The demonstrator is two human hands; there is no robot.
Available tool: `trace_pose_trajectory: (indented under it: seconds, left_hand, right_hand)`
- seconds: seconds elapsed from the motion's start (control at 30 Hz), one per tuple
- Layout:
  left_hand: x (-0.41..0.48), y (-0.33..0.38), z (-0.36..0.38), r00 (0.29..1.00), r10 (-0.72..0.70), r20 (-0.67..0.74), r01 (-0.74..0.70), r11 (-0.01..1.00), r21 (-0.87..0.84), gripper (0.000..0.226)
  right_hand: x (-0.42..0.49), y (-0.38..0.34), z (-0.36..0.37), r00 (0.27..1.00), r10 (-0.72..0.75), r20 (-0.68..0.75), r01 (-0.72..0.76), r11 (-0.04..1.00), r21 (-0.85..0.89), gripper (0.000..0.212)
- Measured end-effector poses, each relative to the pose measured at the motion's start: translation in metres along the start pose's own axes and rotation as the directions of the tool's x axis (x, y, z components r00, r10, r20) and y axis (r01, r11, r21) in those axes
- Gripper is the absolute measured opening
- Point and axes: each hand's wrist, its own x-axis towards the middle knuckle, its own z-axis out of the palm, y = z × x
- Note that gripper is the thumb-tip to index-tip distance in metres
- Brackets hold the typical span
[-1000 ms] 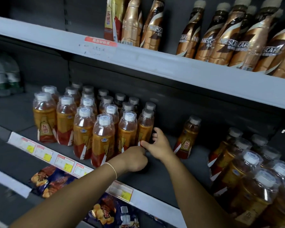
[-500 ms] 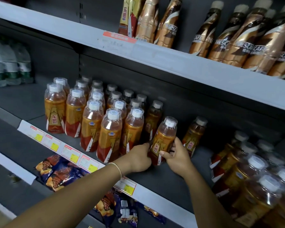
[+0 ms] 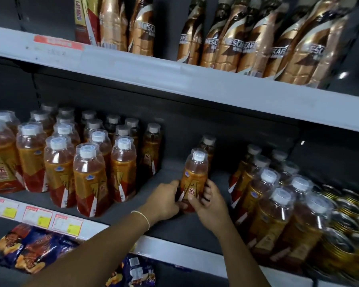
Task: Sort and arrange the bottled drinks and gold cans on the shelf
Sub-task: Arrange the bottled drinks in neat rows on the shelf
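An amber drink bottle (image 3: 193,177) with a white cap and gold-red label stands upright in the gap on the middle shelf (image 3: 174,226). My left hand (image 3: 166,200) grips its lower left side and my right hand (image 3: 208,200) grips its lower right side. Another bottle (image 3: 207,142) stands right behind it. A packed block of the same bottles (image 3: 87,168) fills the shelf to the left. More of these bottles (image 3: 278,204) crowd the right side, with gold cans (image 3: 352,228) beyond them at the far right.
The upper shelf (image 3: 174,79) carries tall gold-brown coffee bottles (image 3: 247,42) just above the hands. Price tags (image 3: 37,216) line the middle shelf's front edge. Snack bags (image 3: 33,247) lie on the shelf below.
Both hands pulled one bottle out of the left block's right end and slid it rightward into the gap, in front of the lone bottle. The camera view shifted right.
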Motion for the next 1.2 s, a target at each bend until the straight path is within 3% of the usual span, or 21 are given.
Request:
trace_pose_trajectory:
  seconds: [0.23, 0.6, 0.87, 1.07, 1.2]
  left_hand:
    - [0.017, 0.012, 0.014, 0.994, 0.086, -0.066, -0.081, 0.995, 0.066, 0.04]
    - [0.032, 0.015, 0.018, 1.0, 0.027, 0.002, -0.027, 0.999, -0.02, 0.044]
    - [0.034, 0.018, 0.016, 1.0, 0.016, -0.001, -0.016, 0.993, 0.113, 0.046]
    - [0.025, 0.01, 0.007, 1.0, 0.028, -0.003, -0.027, 0.97, 0.243, 0.032]
    - [0.015, 0.0, -0.011, 0.999, 0.04, -0.01, -0.035, 0.958, 0.286, 0.023]
  right_hand:
    - [0.01, 0.006, 0.001, 0.985, 0.01, -0.172, -0.021, 0.998, -0.064, 0.044]
    - [0.027, 0.006, 0.002, 0.977, 0.043, -0.209, -0.066, 0.992, -0.104, 0.051]
    - [0.035, 0.005, 0.004, 0.974, 0.034, -0.224, -0.073, 0.983, -0.167, 0.051]
    - [0.037, 0.006, 0.007, 0.972, 0.063, -0.225, -0.102, 0.981, -0.168, 0.06]
    - [0.032, 0.002, 0.009, 0.932, 0.012, -0.362, -0.102, 0.968, -0.231, 0.047]
